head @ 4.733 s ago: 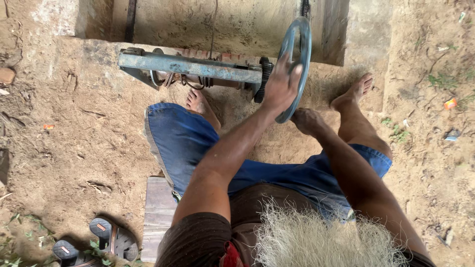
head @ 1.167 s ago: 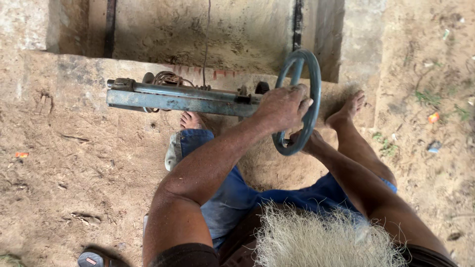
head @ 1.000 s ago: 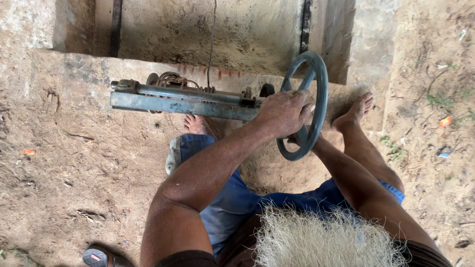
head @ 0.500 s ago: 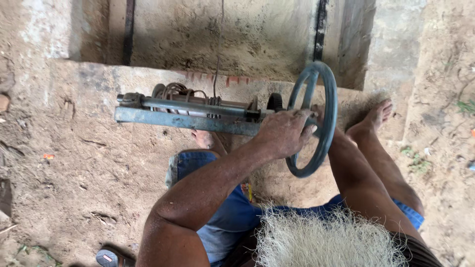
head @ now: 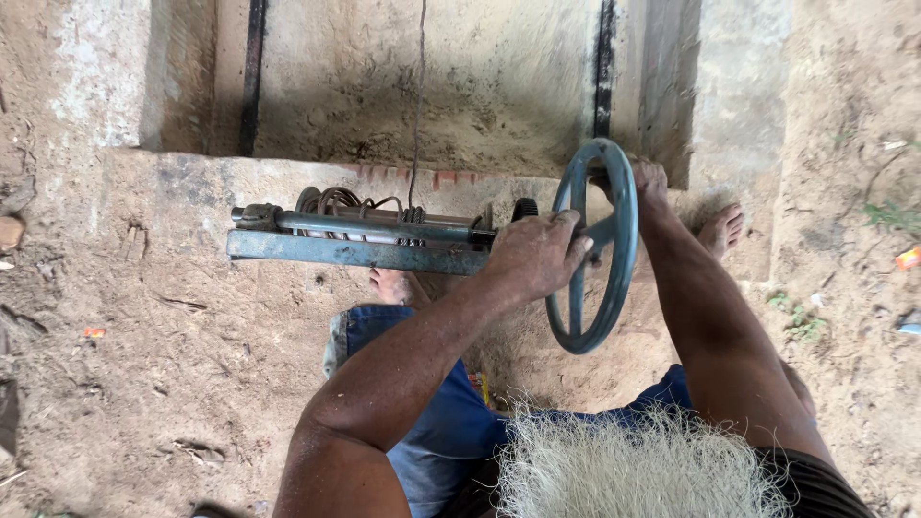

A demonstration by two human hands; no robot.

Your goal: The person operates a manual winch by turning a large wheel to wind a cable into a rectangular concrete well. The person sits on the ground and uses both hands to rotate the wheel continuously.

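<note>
Bare, dusty ground [head: 173, 384] fills the view, scattered with small bits of litter and a few green sprigs toward the right edge. Along the top runs a concrete pit [head: 422, 86] with grey stained walls, two dark vertical rails set into its far wall and a thin cable [head: 419, 96] hanging down its middle. On the pit's near edge lies a blue-grey metal frame [head: 355, 251], a shaft along its top and wire coiled behind it. At the frame's right end stands a blue-grey wheel [head: 590, 245], seen almost edge-on, upright, with spokes showing inside the rim.

The left hand [head: 532, 254] lies over the frame's right end, just beside the wheel; its fingers [head: 566, 230] are curled together and reach onto the near rim and a spoke, gripping there. The right hand [head: 649, 182] is at the far upper rim of the wheel, mostly hidden behind it; its fingers wrap the rim, though how tightly cannot be told.

The person wears blue shorts [head: 432, 403], and a bare foot [head: 720, 230] rests on the ground right of the wheel, near the pit's edge.
</note>
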